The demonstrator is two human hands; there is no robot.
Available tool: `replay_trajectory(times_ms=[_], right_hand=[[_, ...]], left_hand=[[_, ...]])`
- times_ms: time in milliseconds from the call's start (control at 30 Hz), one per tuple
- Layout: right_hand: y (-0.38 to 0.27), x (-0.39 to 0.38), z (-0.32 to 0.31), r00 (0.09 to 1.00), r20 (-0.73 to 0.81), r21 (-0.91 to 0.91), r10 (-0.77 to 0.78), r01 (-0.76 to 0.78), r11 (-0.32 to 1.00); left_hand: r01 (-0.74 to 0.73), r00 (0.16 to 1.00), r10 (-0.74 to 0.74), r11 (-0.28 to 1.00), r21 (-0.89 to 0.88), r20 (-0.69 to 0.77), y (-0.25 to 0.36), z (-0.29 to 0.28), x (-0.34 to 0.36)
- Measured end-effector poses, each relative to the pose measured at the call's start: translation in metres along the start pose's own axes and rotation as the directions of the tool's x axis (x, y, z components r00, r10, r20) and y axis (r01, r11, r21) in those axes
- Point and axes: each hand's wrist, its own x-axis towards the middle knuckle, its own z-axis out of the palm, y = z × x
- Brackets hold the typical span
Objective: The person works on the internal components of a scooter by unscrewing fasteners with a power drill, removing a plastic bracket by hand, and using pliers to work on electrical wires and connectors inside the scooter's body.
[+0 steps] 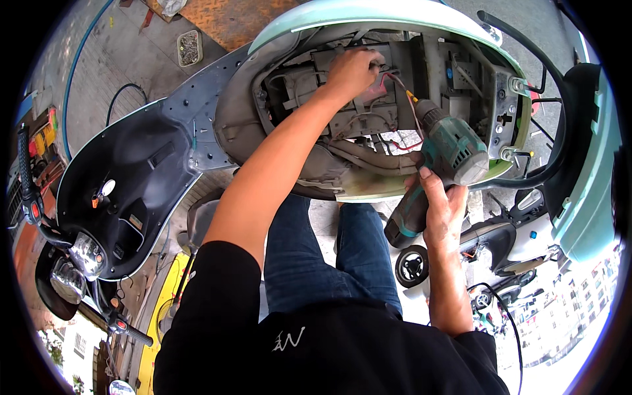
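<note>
Inside the opened under-seat bay of a mint-green scooter [388,10], my left hand [352,72] is closed at the fingertips by some grey components and thin wires [394,78]; what it pinches, if anything, is hidden. My right hand [440,204] grips a teal and black cordless drill [457,148]. The drill's yellow-banded tip [411,95] points up-left into the bay, beside red and white wires near a dusty battery-like block [359,122]. Thick hoses or cables [365,155] run along the bay's near side.
The scooter's dark floorboard and front [148,184], with handlebars [33,204], lie left. A small parts tray [189,48] sits beyond. A black rail [559,112] and mint panel [589,184] are right. Another scooter [500,243] stands lower right; a yellow board [168,289] is lower left.
</note>
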Motion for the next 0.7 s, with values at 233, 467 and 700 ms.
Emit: replay_trajectory(times_ms=[233, 467, 700], right_hand=[[-0.021, -0.012, -0.023, 0.992, 0.044, -0.033, 0.117, -0.116, 0.993], [-0.017, -0.037, -0.049, 0.958, 0.165, 0.023, 0.233, -0.24, 0.97], [-0.007, -0.037, -0.065, 0.982, 0.095, 0.053, 0.164, -0.17, 0.984]], left_hand=[[-0.163, 0.949, 0.086, 0.956, 0.242, 0.302, -0.01, 0.02, 0.036], [-0.621, 0.753, 0.302, 0.621, 0.478, 0.585, 0.01, 0.014, 0.066], [-0.788, 0.574, 0.335, 0.475, 0.392, 0.747, 0.029, 0.017, 0.086]])
